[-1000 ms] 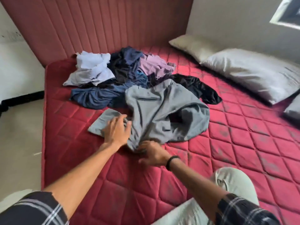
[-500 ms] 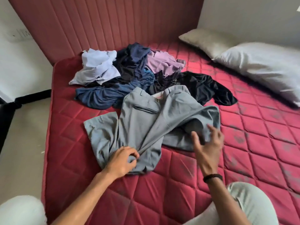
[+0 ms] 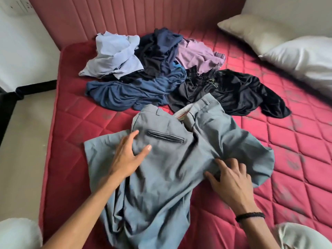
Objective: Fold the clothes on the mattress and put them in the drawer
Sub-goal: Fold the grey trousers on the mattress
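Observation:
Grey trousers (image 3: 172,159) lie spread and rumpled on the red quilted mattress (image 3: 296,159), back pocket up, waistband toward the far side. My left hand (image 3: 127,155) rests flat on them just left of the pocket, fingers straight and spread. My right hand (image 3: 231,180) lies on the cloth near the crotch, fingers extended over a fold. Behind the trousers sits a pile: a light blue shirt (image 3: 115,56), a dark blue garment (image 3: 133,94), a navy one (image 3: 159,49), a lilac one (image 3: 197,56) and a black one (image 3: 242,90). No drawer is in view.
Two pillows, one beige (image 3: 255,31) and one white (image 3: 305,58), lie at the far right. A red padded headboard (image 3: 125,17) stands behind the pile. The mattress's left edge drops to a pale floor (image 3: 23,141). My knees show at both bottom corners.
The trousers were pulled toward me and spread out. My left hand let go of the hem and moved up beside the pocket; my right hand came down from mid-air onto the cloth.

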{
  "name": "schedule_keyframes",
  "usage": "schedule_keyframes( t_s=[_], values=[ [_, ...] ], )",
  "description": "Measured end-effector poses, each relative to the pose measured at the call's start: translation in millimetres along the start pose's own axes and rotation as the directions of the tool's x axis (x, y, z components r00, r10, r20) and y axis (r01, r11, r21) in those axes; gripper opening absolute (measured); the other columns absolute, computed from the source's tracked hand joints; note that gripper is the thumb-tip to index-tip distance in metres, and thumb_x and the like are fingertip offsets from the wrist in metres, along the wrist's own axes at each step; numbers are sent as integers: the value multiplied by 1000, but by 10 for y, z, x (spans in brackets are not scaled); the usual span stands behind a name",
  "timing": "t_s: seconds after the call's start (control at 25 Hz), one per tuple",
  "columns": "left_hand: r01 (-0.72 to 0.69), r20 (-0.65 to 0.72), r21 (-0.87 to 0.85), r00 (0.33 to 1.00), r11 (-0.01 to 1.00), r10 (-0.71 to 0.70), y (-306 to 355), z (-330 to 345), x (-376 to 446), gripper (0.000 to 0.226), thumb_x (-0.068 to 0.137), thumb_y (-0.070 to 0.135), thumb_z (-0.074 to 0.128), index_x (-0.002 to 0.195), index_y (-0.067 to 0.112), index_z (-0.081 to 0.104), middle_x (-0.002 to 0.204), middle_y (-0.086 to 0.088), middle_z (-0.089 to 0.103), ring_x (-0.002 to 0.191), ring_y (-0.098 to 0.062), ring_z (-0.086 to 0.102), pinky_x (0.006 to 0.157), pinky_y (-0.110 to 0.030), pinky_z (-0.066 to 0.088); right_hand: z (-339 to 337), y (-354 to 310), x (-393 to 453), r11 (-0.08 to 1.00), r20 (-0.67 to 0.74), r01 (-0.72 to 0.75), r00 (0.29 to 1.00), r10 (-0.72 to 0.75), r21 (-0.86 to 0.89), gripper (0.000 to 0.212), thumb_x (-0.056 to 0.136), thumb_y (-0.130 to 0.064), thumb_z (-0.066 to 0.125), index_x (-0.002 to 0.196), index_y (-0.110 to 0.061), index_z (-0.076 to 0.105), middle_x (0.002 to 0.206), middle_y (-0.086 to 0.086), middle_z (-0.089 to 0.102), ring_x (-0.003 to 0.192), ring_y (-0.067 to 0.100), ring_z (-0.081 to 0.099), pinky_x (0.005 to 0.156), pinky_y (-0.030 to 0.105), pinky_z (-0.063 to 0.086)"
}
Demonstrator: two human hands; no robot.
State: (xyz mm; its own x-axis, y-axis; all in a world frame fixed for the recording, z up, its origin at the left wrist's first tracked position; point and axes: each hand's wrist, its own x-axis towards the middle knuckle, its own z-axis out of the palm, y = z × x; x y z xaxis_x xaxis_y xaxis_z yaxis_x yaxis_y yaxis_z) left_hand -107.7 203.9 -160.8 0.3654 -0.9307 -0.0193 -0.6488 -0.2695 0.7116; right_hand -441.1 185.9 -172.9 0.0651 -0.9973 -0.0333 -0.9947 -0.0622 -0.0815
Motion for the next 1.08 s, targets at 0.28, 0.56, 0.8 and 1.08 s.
schedule_keyframes(
  t_s=[0.28, 0.56, 0.8, 1.08],
  values=[
    [19, 554, 378, 797, 926, -243, 49, -387, 208, 64, 77, 50, 86, 123, 14, 60, 71, 12, 55, 79, -15, 62, 69, -29, 45, -626, 309, -104, 958, 199, -283, 937, 286, -43, 109, 58, -106, 8, 84, -17, 65, 90, 16, 72, 94, 36, 70, 80, 45, 57],
    [279, 89, -137, 959, 951, -268, 126, -226, 234, 70, 71, 81, 70, 116, 28, 66, 89, 9, 67, 89, -13, 66, 80, -30, 48, -692, -420, 844, 860, -269, 310, 940, -213, 405, 38, 89, -35, 75, 124, -23, 66, 110, -2, 64, 105, 21, 58, 95, 33, 45],
    [277, 128, -466, 961, 840, -246, -124, 7, 306, 23, 77, 28, 85, 89, 20, 68, 60, 13, 64, 55, 3, 53, 61, -20, 42, -31, -194, 1117, 950, 114, 293, 946, -304, 105, 62, 79, -77, 57, 126, -37, 58, 126, -2, 51, 120, 34, 45, 96, 51, 44],
    [276, -11, 237, 959, 931, -282, -335, -533, 380, 35, 63, 46, 55, 81, 19, 69, 75, 1, 70, 85, -32, 66, 75, -39, 47, -303, 369, 1283, 972, -243, 1, 968, 59, 236, 76, 56, -92, 70, 106, -35, 73, 148, 14, 41, 135, 39, 37, 110, 53, 37]
  ],
)
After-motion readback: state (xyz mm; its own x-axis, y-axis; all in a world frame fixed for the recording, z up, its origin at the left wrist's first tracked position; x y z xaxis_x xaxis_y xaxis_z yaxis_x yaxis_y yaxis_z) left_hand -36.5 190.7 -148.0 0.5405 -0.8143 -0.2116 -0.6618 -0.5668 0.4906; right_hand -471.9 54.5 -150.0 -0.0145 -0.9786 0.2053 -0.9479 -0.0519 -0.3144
